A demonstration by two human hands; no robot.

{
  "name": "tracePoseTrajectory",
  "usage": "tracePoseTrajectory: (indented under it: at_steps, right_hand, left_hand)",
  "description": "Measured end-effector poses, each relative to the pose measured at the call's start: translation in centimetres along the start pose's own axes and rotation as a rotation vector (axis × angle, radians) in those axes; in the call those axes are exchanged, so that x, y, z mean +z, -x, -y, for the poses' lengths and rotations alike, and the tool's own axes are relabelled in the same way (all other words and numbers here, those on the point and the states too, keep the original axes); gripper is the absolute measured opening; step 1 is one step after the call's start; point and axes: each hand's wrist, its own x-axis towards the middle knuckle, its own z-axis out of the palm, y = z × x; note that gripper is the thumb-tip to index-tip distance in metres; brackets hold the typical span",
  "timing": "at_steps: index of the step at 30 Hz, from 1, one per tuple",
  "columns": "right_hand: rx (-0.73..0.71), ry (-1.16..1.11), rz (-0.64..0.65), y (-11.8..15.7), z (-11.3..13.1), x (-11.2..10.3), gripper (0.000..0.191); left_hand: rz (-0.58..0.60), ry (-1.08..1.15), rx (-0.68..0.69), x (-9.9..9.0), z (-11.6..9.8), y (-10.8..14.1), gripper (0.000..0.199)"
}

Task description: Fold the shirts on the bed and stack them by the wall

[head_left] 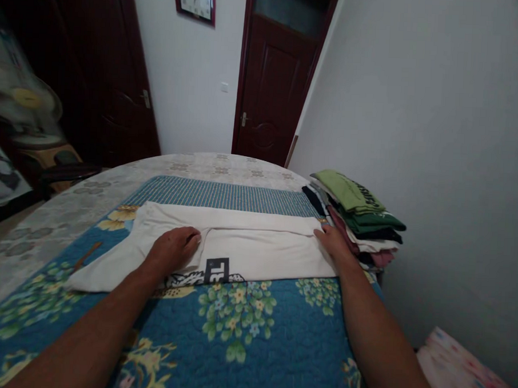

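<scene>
A white shirt [260, 251] with a black print along its near edge lies partly folded on the blue flowered quilt [244, 342]. One sleeve spreads out toward the left. My left hand [177, 249] rests on the shirt left of the print, its fingers curled and pinching the fabric near a fold. At the shirt's right end, my right hand [329, 240] holds the edge of the cloth between thumb and fingers.
A stack of folded clothes [361, 221], green on top, stands at the right by the wall. A thin brown stick [87, 255] lies left of the shirt. Pink patterned fabric [461, 369] is at the lower right. A patterned table surface [221, 164] extends beyond the quilt.
</scene>
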Motion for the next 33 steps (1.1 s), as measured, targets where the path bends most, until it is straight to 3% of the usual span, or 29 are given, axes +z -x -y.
tracePoseTrajectory:
  at_steps: [11,15,18,21,26,29,33]
  right_hand:
    - [0.151,-0.213,0.097,0.0,1.5,-0.8,0.034]
    - [0.06,-0.155,0.046,-0.2,5.0,-1.4,0.035]
    - [-0.125,-0.16,0.126,0.2,9.6,-1.2,0.031]
    - [-0.229,-0.174,0.202,1.1,15.0,0.7,0.03]
    - [-0.224,-0.071,0.274,3.9,22.3,7.0,0.032]
    - [-0.221,-0.018,0.268,5.5,24.0,10.3,0.032]
    - [-0.232,-0.025,0.239,6.0,23.8,11.6,0.029]
  left_hand:
    - [-0.004,0.032,0.017,0.0,0.6,-0.3,0.045]
    - [0.002,0.032,0.018,0.1,0.6,-0.3,0.042]
    - [-0.003,0.036,0.018,0.2,0.6,-0.3,0.039]
    - [-0.006,0.052,0.02,0.2,0.6,-0.2,0.038]
    - [-0.005,0.049,0.03,0.0,0.4,0.0,0.038]
    - [-0.008,0.043,0.035,0.2,0.4,0.1,0.037]
    - [-0.023,0.031,0.039,0.5,0.4,0.1,0.034]
